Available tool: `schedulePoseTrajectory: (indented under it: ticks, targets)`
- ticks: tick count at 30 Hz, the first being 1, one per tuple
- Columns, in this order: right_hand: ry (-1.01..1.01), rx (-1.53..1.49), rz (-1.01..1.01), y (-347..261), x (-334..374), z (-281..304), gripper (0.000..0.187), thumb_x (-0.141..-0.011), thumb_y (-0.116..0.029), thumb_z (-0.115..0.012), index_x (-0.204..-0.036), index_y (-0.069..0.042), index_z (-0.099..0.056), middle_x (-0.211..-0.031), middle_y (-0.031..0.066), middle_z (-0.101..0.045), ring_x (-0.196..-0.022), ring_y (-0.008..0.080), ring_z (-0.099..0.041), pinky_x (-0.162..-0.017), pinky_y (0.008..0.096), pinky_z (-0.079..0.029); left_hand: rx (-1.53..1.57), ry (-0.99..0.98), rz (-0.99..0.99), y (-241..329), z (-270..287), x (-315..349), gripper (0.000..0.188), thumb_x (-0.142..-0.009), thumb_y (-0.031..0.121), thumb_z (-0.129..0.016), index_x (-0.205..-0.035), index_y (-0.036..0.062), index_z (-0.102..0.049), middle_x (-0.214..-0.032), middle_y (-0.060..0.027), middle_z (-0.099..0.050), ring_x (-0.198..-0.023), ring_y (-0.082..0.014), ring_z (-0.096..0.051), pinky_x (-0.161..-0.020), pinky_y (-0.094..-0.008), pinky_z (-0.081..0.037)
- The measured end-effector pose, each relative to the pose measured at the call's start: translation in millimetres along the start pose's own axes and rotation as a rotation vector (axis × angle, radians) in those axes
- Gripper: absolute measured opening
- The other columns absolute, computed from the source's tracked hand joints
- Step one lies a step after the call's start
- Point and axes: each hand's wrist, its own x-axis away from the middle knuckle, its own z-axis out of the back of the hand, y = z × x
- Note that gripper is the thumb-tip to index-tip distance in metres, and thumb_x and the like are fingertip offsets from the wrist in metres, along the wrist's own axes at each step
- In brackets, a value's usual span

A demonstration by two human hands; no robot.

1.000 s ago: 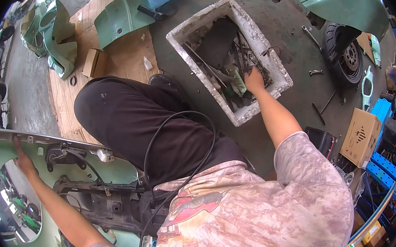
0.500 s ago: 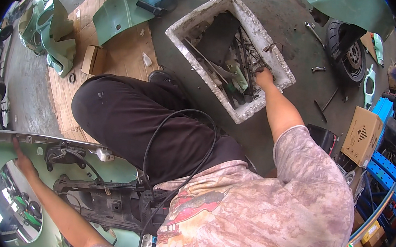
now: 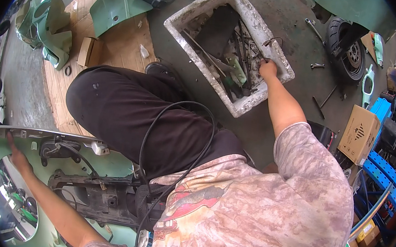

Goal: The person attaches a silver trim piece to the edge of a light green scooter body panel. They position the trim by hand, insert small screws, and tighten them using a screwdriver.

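Note:
My right hand [image 3: 268, 70] reaches into a worn white foam box [image 3: 188, 51] on the floor, near its right wall. Its fingers are closed together among small dark parts; what they hold, if anything, is hidden. Inside the box lie a dark flat sheet [image 3: 217, 28], thin rods and a pale green plastic piece [image 3: 236, 69]. At the lower left my left hand [image 3: 21, 161] rests on a large light green body panel [image 3: 122, 164], fingers stretched toward its upper rim beside an oval opening. A black bracket [image 3: 64, 152] and a long black frame part [image 3: 112, 201] sit within the panel.
A black cable [image 3: 144, 142] loops over my thigh. Green body panels [image 3: 118, 8] and a small carton [image 3: 90, 51] lie on flattened cardboard [image 3: 132, 43]. To the right are a wheel [image 3: 350, 57], wrenches [image 3: 314, 30], a cardboard box [image 3: 359, 134] and blue perforated rails [image 3: 388, 182].
The view has shifted slightly, so the scene sits a little higher and further left. My right hand stays in the foam box, and my left hand stays on the panel.

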Motion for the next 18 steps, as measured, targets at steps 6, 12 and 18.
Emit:
schedulePoseTrajectory:
  ticks: [6,12,18]
  targets:
    - [-0.418,0.187,0.231,-14,-3,46,0.026,-0.082,-0.023,-0.070,-0.103,-0.006,-0.071,-0.099,0.0193,-0.071,-0.096,0.0342,-0.067,-0.086,0.0408,-0.051,-0.030,0.003,-0.001,0,0,1,0.072,-0.090,0.048,-0.067,-0.137,-0.0036,-0.052,-0.132,-0.0100,-0.057,-0.113,-0.0191,-0.057,-0.099,-0.0309,-0.043]
    - [-0.760,0.643,0.410,-28,13,55,0.041,-0.073,-0.025,-0.080,-0.105,-0.001,-0.069,-0.109,0.0221,-0.068,-0.104,0.0357,-0.065,-0.092,0.0421,-0.051,-0.043,-0.010,0.068,4,0,4,0.071,-0.090,0.050,-0.066,-0.136,-0.0031,-0.053,-0.130,-0.0103,-0.059,-0.112,-0.0192,-0.058,-0.098,-0.0310,-0.043]
    - [-0.692,0.707,0.428,-38,21,53,0.040,-0.078,-0.022,-0.075,-0.111,-0.001,-0.066,-0.115,0.0213,-0.067,-0.108,0.0354,-0.064,-0.093,0.0430,-0.051,-0.020,0.003,-0.008,2,-1,3,0.070,-0.091,0.051,-0.063,-0.136,-0.0023,-0.054,-0.131,-0.0104,-0.058,-0.112,-0.0190,-0.057,-0.099,-0.0311,-0.042]
